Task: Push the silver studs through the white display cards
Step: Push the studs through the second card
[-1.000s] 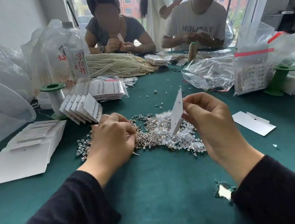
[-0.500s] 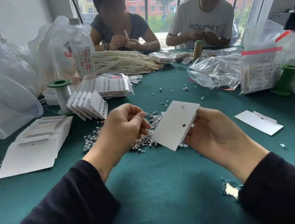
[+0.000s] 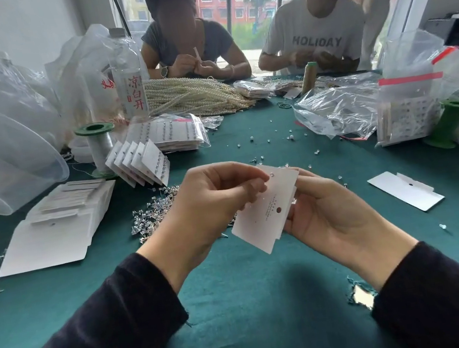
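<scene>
My right hand (image 3: 328, 212) holds a white display card (image 3: 271, 212) from underneath, tilted face up above the green table. One small silver stud (image 3: 271, 175) sits in the card near its far edge. My left hand (image 3: 212, 207) hovers over the card's left side with fingertips curled and pinched together against the card; whatever they pinch is too small to see. A pile of loose silver studs (image 3: 155, 210) lies on the cloth behind my left hand, partly hidden by it.
A stack of blank cards (image 3: 58, 229) lies at the left, filled cards (image 3: 141, 164) stand fanned behind it. One spare card (image 3: 405, 190) lies to the right. Green spools (image 3: 96, 147), plastic bags (image 3: 342, 112), pearl strands (image 3: 190, 95) and two seated people fill the far side.
My left hand left the stud pile and moved right onto the card. The right hand turned the card from edge-on to face up and brought it nearer.
</scene>
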`<move>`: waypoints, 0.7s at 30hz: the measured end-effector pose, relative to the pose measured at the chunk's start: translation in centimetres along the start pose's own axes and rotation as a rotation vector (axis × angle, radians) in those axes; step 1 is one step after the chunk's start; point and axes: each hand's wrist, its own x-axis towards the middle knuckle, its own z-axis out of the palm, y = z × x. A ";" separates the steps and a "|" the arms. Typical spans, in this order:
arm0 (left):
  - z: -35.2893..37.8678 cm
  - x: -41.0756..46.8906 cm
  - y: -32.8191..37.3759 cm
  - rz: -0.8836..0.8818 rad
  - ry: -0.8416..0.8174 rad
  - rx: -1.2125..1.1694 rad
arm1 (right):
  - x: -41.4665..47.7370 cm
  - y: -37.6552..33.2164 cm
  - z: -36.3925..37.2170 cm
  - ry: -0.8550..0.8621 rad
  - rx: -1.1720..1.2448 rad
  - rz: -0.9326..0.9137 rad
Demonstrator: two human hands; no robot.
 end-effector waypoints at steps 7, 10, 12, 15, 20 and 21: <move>0.1 -0.1 -0.3 -0.114 -0.005 0.006 | -0.2 -0.1 0.0 -0.050 0.111 0.032; 0.1 -0.2 -0.4 -0.124 0.007 -0.003 | -0.2 0.1 0.3 -0.047 0.148 0.052; 0.1 -0.1 -0.4 -0.065 0.065 0.074 | -0.3 0.3 0.6 -0.024 0.172 0.068; 0.2 0.0 -0.5 0.186 0.162 0.494 | -0.4 0.3 0.9 0.065 0.275 0.065; 0.8 -1.2 -0.3 0.432 0.018 0.966 | -0.4 0.4 1.3 0.181 0.260 0.028; 0.8 -1.2 -0.4 0.433 -0.001 1.045 | -0.4 0.4 1.4 0.186 0.204 0.014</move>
